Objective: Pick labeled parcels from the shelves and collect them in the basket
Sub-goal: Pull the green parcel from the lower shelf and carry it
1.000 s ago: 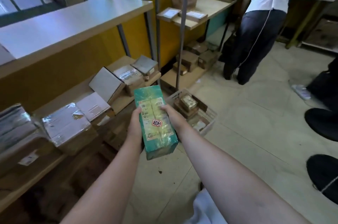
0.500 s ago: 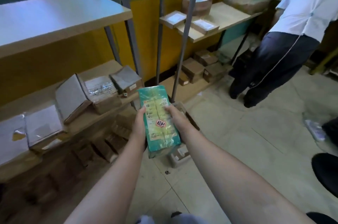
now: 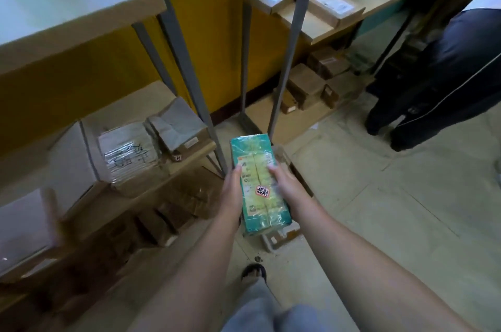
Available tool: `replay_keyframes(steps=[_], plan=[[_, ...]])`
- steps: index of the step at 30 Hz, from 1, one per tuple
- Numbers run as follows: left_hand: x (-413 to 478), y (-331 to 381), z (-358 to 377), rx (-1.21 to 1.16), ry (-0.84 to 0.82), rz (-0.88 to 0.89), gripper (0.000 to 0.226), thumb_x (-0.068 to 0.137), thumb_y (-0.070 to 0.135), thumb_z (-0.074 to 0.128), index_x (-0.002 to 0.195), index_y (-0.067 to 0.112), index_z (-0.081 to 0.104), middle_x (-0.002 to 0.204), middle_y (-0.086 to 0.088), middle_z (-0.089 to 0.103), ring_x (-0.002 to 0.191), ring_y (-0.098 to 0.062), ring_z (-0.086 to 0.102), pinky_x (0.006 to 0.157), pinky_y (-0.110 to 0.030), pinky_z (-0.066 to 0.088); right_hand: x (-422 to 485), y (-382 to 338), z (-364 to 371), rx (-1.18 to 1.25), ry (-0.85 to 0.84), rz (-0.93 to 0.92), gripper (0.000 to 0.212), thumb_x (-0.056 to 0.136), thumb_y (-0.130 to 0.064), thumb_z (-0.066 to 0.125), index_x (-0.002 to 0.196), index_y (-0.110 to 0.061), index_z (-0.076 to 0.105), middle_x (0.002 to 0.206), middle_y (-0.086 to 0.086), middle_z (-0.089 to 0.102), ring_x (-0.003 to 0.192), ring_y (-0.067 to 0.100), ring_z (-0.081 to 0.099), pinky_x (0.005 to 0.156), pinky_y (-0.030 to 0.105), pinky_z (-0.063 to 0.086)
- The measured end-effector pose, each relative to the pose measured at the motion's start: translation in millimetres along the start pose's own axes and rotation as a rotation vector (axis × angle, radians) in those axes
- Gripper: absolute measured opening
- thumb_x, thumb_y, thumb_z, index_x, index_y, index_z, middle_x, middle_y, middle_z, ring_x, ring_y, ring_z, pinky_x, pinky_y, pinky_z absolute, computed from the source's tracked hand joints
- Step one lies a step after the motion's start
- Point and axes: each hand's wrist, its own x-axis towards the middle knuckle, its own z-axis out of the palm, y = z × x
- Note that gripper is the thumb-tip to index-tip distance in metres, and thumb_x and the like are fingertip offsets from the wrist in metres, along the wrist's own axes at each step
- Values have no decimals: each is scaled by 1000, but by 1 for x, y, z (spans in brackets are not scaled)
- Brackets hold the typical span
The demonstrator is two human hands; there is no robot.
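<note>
Parcel: the green wrapped parcel [image 3: 254, 154] with its red-edged sticker [image 3: 262, 191] is up in mid-air at the centre of view, long side running 12 to 6.
Left hand: the left hand [image 3: 232, 192] clamps the 9 o'clock edge, thumb on the top face and fingers wrapped underneath (out of sight).
Right hand: the right hand [image 3: 284, 185] mirrors it on the 3 o'clock edge with the same firm hold.
Basket: only a corner of the basket [image 3: 267, 243] peeks out at 6 o'clock, under the parcel, with a labelled box inside.
Change: a second ago the basket sat out beyond the parcel at 1 o'clock. Now the view tips down and the parcel hangs right over it, with the grip unchanged.
Meaning: the carry looks done, and lowering and letting go is probably next.
Shelf: taped cartons on the shelf [image 3: 189, 154] at 9 o'clock.
Bystander: another person [image 3: 447, 82] at 2 o'clock, well apart.
</note>
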Motion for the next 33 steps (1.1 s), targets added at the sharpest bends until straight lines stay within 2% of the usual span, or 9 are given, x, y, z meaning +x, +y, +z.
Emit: replay_keyframes(steps=[5,9,14,18,24,27,30,31,33], plan=[[65,-30,23,74,75,-17,37,103,46,39,128,28,59,106,-3,73,92,-22,73,84,-45,59,60,21,-23,-58,50,64,35,97,-38,56,132,-35,59,106,5,75,95,28,73,92,53,55],[114,-75,45,27,85,-102,31,102,41,46,128,29,59,105,0,74,90,-20,73,80,-40,59,102,48,-51,-151,67,110,34,102,-37,51,135,-35,57,105,-1,74,94,22,73,87,43,58],[181,-146,71,42,98,-163,44,96,53,47,135,34,54,108,1,74,91,-22,74,87,-52,58,176,95,-98,-254,46,180,34,101,-44,50,133,-35,58,121,1,70,106,23,70,97,51,53],[230,-195,85,30,177,-208,39,103,51,38,140,40,46,111,4,71,87,-15,74,77,-39,59,232,127,-124,-441,39,150,35,101,-48,47,133,-38,58,114,-6,69,105,18,66,100,41,49],[300,-249,81,50,273,-208,27,99,55,43,123,52,55,115,11,69,101,-14,69,93,-50,55,315,180,-137,-543,-35,64,44,103,-43,45,145,-31,49,140,-8,55,130,11,49,101,23,36],[343,-271,69,97,304,-204,29,97,58,41,123,54,55,123,7,66,109,-19,65,96,-51,52,358,204,-131,-516,-84,53,47,103,-37,49,149,-34,41,132,-11,58,112,0,55,85,9,40],[389,-285,55,136,333,-198,32,99,47,42,129,45,53,122,3,66,107,-23,65,97,-52,51,402,227,-123,-499,-119,42,46,102,-33,54,146,-41,43,115,-12,65,89,-10,59,79,13,53],[404,-287,50,131,353,-192,30,99,40,43,127,42,55,118,2,67,104,-24,66,96,-52,52,417,234,-120,-497,-120,25,45,102,-32,53,145,-40,44,116,-10,66,89,-10,59,79,13,53],[430,-290,44,154,401,-177,30,99,30,45,126,36,57,114,0,67,102,-25,66,94,-50,52,442,244,-113,-477,-130,4,45,103,-28,52,147,-35,44,115,-8,66,83,-14,57,62,2,46]])
